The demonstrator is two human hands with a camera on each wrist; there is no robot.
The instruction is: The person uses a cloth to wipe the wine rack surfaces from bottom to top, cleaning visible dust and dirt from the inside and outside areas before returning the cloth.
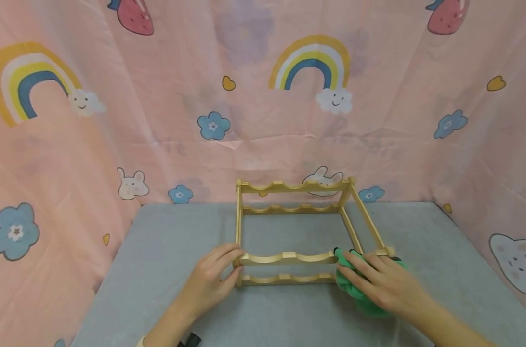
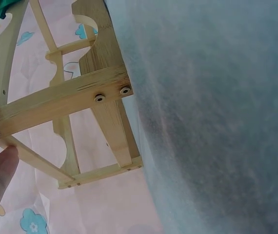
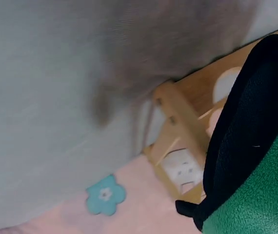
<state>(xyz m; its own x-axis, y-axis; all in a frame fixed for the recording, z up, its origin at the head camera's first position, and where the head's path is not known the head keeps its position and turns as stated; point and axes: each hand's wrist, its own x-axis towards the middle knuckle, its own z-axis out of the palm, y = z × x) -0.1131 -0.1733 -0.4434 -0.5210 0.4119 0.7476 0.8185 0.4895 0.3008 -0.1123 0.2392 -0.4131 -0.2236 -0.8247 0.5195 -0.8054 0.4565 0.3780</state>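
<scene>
A pale wooden rack [image 1: 289, 258] with scalloped rails stands on the grey-covered table. At its front left corner my left hand [image 1: 208, 279] grips the upright post, thumb on one side and fingers on the other; the left wrist view shows those fingertips [image 2: 5, 168] at the post's screwed upper end. My right hand [image 1: 390, 285] holds a green cloth [image 1: 348, 285] with black edging over the right end of the rack's upper front rail. In the right wrist view the cloth [image 3: 256, 195] fills the right side and hides the hand.
The grey table cover [image 1: 176, 231] extends around the rack. Behind and to both sides hangs a pink curtain [image 1: 263, 159] printed with rainbows, flowers and rabbits. A small black object [image 1: 192, 340] shows at the bottom edge beside the left forearm.
</scene>
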